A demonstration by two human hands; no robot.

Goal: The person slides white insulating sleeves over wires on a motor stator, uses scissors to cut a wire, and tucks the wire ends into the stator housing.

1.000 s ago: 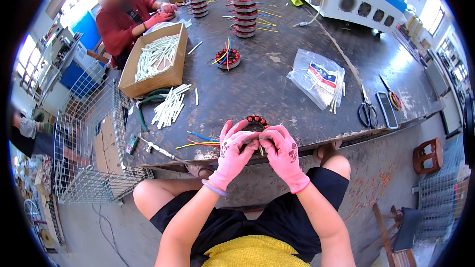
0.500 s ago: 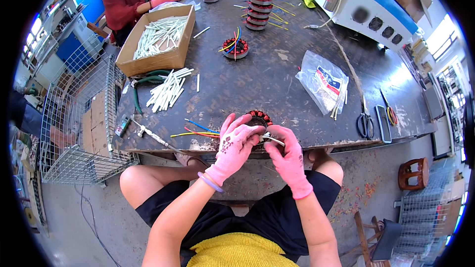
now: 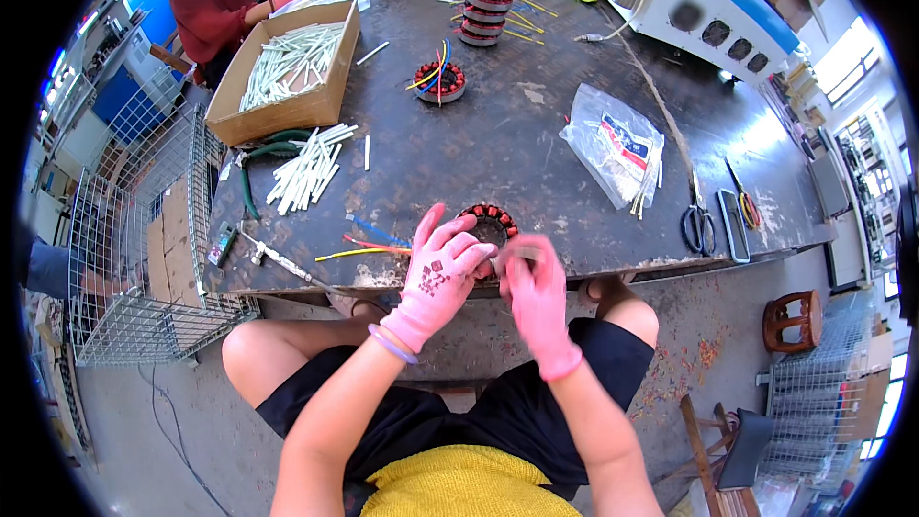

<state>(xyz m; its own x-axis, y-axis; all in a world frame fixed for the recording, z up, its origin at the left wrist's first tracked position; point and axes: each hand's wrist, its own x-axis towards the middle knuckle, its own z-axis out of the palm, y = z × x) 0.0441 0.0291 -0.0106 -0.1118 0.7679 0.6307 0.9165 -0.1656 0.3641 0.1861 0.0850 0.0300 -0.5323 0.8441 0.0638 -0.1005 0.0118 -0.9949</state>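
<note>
A ring-shaped motor stator (image 3: 492,214) with red windings sits at the table's near edge. My left hand (image 3: 440,278), in a pink glove, is closed on the stator's near left side. From under that hand, yellow, red and blue lead wires (image 3: 362,252) reach out to the left. My right hand (image 3: 534,297), also gloved in pink, is at the stator's near right side. Its fingers are curled together and blurred, and what they pinch, if anything, does not show. The contact between the fingertips and the stator is partly hidden.
White sleeving tubes lie in a pile (image 3: 311,168) and in a cardboard box (image 3: 330,101). Another stator (image 3: 439,83) and stator stacks (image 3: 486,0) stand farther back. Right are a plastic bag (image 3: 613,148), scissors (image 3: 699,228) and a phone (image 3: 734,227). A co-worker (image 3: 225,0) sits far left.
The white tube seen in my right hand is no longer visible. That hand's fingers have curled in and blurred. The blue wire has shifted, and the whole view has moved slightly.
</note>
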